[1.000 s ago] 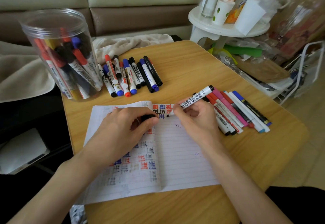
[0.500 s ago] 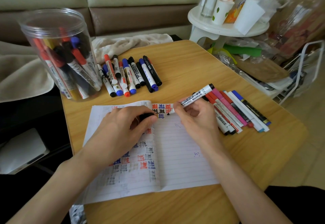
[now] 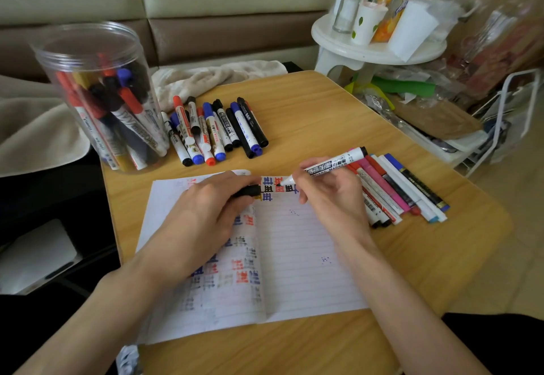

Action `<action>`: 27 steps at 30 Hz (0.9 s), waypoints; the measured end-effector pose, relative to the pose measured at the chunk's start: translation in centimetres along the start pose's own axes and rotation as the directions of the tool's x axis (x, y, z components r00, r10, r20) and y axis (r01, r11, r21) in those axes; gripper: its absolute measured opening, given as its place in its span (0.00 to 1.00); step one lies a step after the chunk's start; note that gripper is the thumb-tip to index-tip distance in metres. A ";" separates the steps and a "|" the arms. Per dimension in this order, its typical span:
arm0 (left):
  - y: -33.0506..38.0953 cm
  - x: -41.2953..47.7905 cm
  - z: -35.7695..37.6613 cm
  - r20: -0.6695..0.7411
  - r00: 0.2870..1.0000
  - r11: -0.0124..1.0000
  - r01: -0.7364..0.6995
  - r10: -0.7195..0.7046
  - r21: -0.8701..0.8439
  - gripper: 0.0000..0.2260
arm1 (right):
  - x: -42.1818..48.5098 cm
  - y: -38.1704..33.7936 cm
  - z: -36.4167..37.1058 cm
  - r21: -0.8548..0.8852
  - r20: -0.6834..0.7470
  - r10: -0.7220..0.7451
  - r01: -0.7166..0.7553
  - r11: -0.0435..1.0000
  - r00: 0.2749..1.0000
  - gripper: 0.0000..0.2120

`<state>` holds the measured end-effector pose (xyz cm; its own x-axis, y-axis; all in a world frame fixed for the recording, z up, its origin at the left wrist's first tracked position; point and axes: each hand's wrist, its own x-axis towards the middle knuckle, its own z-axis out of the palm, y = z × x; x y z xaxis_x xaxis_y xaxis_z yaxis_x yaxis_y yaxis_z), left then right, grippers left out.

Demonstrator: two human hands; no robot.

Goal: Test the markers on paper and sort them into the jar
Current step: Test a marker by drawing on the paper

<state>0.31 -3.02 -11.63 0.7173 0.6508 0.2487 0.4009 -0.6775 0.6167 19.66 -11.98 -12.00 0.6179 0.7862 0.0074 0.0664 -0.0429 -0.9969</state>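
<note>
desk: what changed in the last second?

photographer: barely anything. the right hand still pinches the marker, tip down on the top row of marks on the paper. the left hand still clamps the black cap. i judge the test unfinished and this one not yet sorted.

desk: counts?

photographer: one jar, part full, at the table's far left. about a dozen loose markers lie beside it. a row of roughly eight lies by the right hand.

White stool, paper cups, blanket.
</note>
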 end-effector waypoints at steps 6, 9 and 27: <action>0.4 0.0 0.1 -0.032 0.999 0.993 0.030 -0.034 -0.118 0.09 | -0.6 -1.3 -1.0 0.139 0.125 0.009 -0.027 0.990 0.992 0.04; 0.6 0.1 0.2 -0.050 0.998 0.990 0.021 -0.028 -0.137 0.09 | -0.8 -1.3 -1.3 0.140 0.156 0.017 -0.039 0.989 0.988 0.04; 1.0 1.0 0.4 -0.131 0.991 0.979 -0.023 -0.004 -0.202 0.12 | -0.5 -1.8 -4.7 0.034 0.264 -0.016 0.008 0.999 0.964 0.13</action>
<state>1.68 -3.21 -11.05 0.6352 0.6927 0.3416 0.2614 -0.6091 0.7488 22.87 -15.20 -9.83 0.3881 0.9216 0.0026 0.0447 -0.0160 -0.9989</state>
